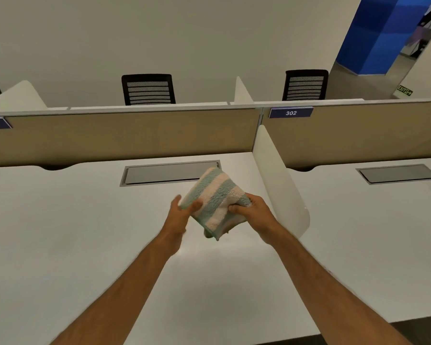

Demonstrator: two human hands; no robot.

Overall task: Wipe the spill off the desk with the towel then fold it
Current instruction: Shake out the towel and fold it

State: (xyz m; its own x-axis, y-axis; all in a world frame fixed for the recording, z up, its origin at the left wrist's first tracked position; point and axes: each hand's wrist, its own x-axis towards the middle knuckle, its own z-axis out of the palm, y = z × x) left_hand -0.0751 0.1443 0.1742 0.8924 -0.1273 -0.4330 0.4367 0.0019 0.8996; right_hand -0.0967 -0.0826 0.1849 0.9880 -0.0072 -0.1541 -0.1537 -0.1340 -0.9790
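Observation:
A folded towel with pale green and white stripes is held up above the white desk, tilted away from me. My right hand grips its right edge with the fingers closed on the cloth. My left hand presses flat against the towel's left edge, fingers spread and thumb on the top face. I see no spill on the desk surface.
A grey cable hatch is set into the desk behind the towel. A white curved divider stands just right of my hands. A beige partition closes the back, with black chairs beyond it.

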